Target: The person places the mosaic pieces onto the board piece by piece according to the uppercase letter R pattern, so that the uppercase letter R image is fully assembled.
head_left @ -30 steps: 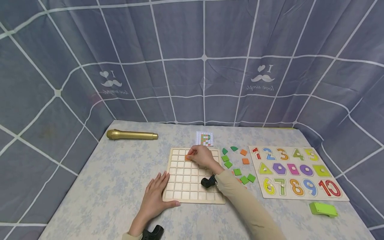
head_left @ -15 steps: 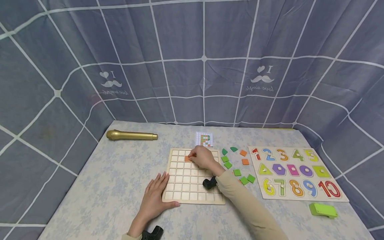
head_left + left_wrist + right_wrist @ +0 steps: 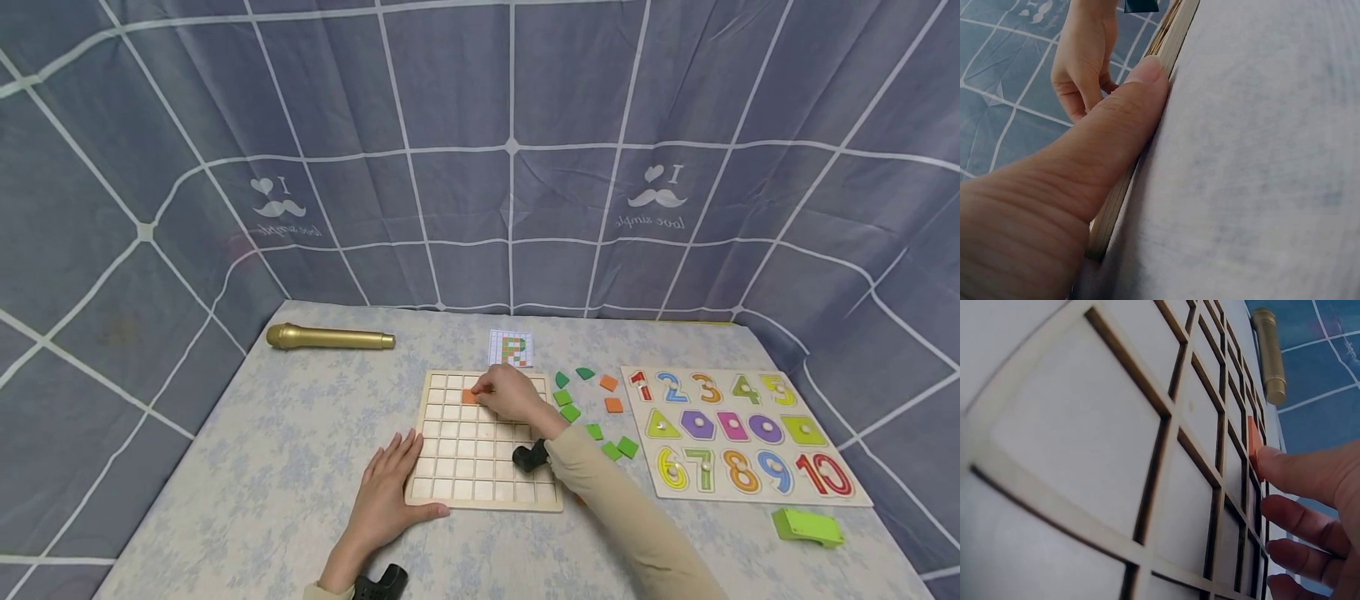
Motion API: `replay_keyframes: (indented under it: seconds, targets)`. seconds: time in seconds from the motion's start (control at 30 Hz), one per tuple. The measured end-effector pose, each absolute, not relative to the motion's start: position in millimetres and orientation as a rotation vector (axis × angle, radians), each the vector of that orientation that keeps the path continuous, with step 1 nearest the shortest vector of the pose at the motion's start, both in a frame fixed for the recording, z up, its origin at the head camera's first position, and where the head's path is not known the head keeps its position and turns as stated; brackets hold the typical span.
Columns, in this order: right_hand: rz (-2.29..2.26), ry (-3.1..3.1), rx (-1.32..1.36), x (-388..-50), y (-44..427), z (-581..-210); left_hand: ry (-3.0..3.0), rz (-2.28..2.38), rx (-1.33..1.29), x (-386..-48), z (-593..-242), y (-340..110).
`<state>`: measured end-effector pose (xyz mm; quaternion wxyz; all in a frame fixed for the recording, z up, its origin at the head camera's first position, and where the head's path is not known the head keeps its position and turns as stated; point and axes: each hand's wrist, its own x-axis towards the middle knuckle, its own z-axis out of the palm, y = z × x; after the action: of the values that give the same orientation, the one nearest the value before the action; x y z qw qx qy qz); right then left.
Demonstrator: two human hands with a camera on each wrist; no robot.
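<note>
A square wooden grid board [image 3: 467, 448] lies on the table in the head view. At its upper part my right hand [image 3: 507, 393] pinches a square orange tile [image 3: 468, 397] by its right edge. The right wrist view shows the thumb on this orange tile [image 3: 1252, 439], which stands slightly proud of the grid; the index fingertip's contact is hidden. My left hand [image 3: 387, 487] rests at the board's lower left corner, fingers straight along the left side and thumb along the front edge. In the left wrist view the thumb [image 3: 1125, 109] lies against the board's wooden edge.
Green tiles [image 3: 593, 432] and orange tiles [image 3: 613, 405] lie right of the board, some behind the right sleeve. A pattern card [image 3: 512, 347] sits behind it. Farther right are a number puzzle [image 3: 727, 437] and a lime-green block [image 3: 808, 527]. A gold microphone [image 3: 330, 337] lies back left.
The orange tile has settled lower into its grid cell, and my right fingers have shifted slightly right along it. My right forearm has moved a little right. My left hand has stayed put.
</note>
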<state>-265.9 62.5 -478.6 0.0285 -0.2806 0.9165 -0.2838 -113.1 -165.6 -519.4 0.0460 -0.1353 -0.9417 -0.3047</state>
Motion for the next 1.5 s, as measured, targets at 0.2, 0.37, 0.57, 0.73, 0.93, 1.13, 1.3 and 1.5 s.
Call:
replay_keyframes:
  seconds: [0.2, 0.37, 0.57, 0.73, 0.93, 1.13, 1.3, 1.5]
  targets:
    - [-0.892, 2.778, -0.947, -267, 68, -476, -2.855, -0.905, -0.435, -113, -518, -167]
    - [-0.979, 2.878, -0.897, -265, 79, -475, -2.834, -0.890, -0.443, -113, -519, -166]
    - [-1.056, 3.039, -0.802, -263, 104, -472, -2.862, -0.919, -0.423, -112, -519, -165]
    - [-1.085, 3.120, -0.647, -260, 130, -469, -2.884, -0.936, -0.411, -112, -520, -165]
    - [-1.097, 3.167, -0.531, -259, 156, -469, -2.893, -0.910, -0.411, -113, -519, -166]
    - [-1.066, 3.174, -0.426, -256, 171, -469, -2.880, -0.916, -0.416, -113, -519, -166]
    - [-1.001, 3.117, -0.374, -253, 179, -469, -2.842, -0.890, -0.438, -113, -522, -166]
    - [-0.967, 3.019, -0.276, -250, 182, -471, -2.822, -0.902, -0.450, -113, -523, -167]
